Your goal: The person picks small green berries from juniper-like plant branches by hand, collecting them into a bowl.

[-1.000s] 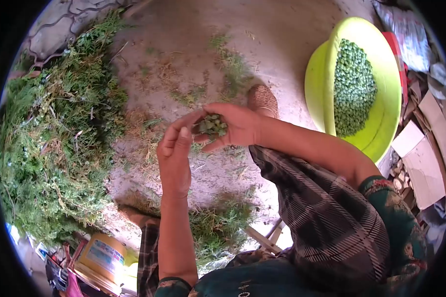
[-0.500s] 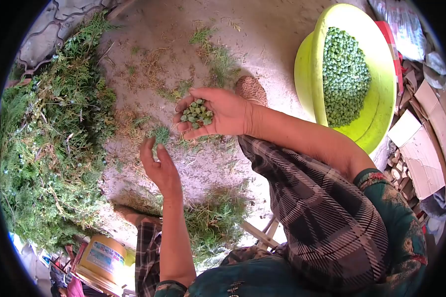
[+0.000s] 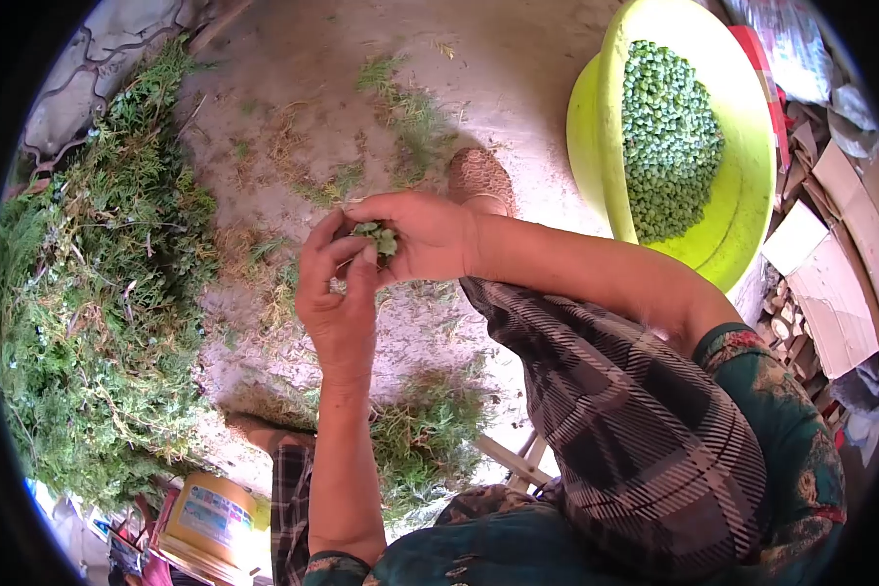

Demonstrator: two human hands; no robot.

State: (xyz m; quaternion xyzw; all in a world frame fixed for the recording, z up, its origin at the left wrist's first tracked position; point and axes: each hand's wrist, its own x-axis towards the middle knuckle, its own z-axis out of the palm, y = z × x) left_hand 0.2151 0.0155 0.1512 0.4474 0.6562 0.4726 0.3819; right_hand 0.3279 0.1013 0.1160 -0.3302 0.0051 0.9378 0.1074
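Now the berries (image 3: 385,239) lie in the right hand (image 3: 428,235), cupped open. The left hand (image 3: 340,301) bends its fingers beside them, grip unclear.

Both hands meet in front of the body. Right forearm (image 3: 576,259) slants in from the side, elbow bent; right hand (image 3: 425,234) cupped, palm partly showing. Left forearm (image 3: 347,469) nearly in line with left hand (image 3: 337,303), its fingers bent at the right fingers, thumb (image 3: 362,273) raised alongside.
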